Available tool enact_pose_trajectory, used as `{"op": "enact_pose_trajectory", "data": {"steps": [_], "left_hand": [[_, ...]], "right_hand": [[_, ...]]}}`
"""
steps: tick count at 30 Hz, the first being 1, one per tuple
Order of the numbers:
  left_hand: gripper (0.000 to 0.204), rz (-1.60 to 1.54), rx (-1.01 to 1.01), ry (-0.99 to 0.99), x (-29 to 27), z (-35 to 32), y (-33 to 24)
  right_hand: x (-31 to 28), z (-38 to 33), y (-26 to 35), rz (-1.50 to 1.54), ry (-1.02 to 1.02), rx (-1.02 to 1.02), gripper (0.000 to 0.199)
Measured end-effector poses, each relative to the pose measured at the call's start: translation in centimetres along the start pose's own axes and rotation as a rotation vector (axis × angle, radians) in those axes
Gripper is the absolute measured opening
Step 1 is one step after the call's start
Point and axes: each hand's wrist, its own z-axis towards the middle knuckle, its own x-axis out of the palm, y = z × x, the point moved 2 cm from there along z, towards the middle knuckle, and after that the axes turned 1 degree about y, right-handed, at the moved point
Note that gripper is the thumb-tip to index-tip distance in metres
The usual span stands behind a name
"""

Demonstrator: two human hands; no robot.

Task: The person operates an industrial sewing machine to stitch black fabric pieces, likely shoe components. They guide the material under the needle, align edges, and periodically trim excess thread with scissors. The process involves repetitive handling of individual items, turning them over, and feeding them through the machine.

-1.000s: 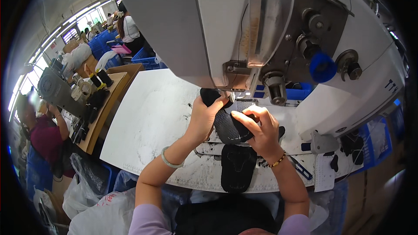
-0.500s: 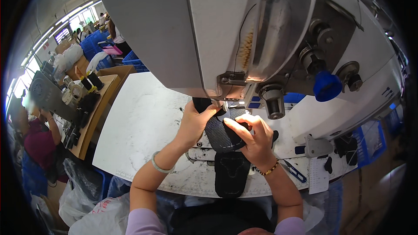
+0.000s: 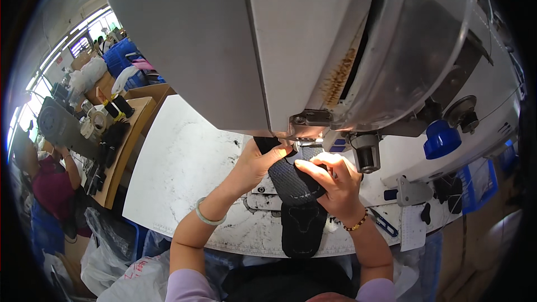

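Note:
Under the head of a white sewing machine (image 3: 212, 45), a black textured fabric piece (image 3: 292, 183) with light stitching near its lower edge lies on the white table. My left hand (image 3: 254, 165) pinches its upper left part near the needle, thumb on top. My right hand (image 3: 335, 182) grips its right side, with thumb and forefinger close together on the surface. A small pale patch (image 3: 295, 157) shows between both hands; what it is I cannot make out. Another black piece (image 3: 304, 232) with stitched outlines hangs toward the near table edge, partly beneath the first. The needle itself is hidden.
On the table's right lie blue-handled thread snips (image 3: 385, 223) and a white card (image 3: 413, 228). A blue knob (image 3: 442, 140) juts from the machine. Plastic bags (image 3: 120, 263) sit below at left. A person in a dark red top (image 3: 53, 187) works at another machine at far left.
My view has shifted, so the machine head looks larger and nearer. Both hands keep hold of the fabric, and the right fingers have shifted only slightly.

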Motion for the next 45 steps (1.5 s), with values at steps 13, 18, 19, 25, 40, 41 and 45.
{"op": "enact_pose_trajectory", "data": {"steps": [13, 18, 19, 25, 40, 41, 45], "left_hand": [[0.017, -0.181, 0.089, -0.022, -0.3, 0.9, 1.1], [0.017, -0.162, 0.085, -0.09, -0.3, 0.7, 1.4], [0.017, -0.174, 0.084, -0.1, -0.3, 0.7, 1.4], [0.019, -0.101, 0.149, -0.124, -0.2, 0.0, 1.8], [0.012, -0.124, 0.113, -0.233, 1.8, -0.4, 0.2], [0.013, -0.121, 0.103, -0.254, 2.1, -0.5, 0.1], [0.016, -0.064, 0.07, -0.305, 2.6, -1.1, 0.1]], "right_hand": [[0.4, 0.0, 0.3, -0.064, -0.09, 0.026, 0.054], [0.7, -1.7, -0.6, -0.077, -0.095, 0.031, 0.05], [0.8, -1.9, -0.9, -0.056, -0.081, 0.05, 0.048], [0.7, -1.8, -1.5, 0.01, -0.07, 0.064, 0.044], [0.3, 0.3, 1.6, -0.307, -0.169, -0.107, 0.038], [0.2, 0.3, 1.4, -0.312, -0.166, -0.112, 0.038], [-0.6, 0.1, 1.1, -0.305, -0.168, -0.122, 0.035]]}}
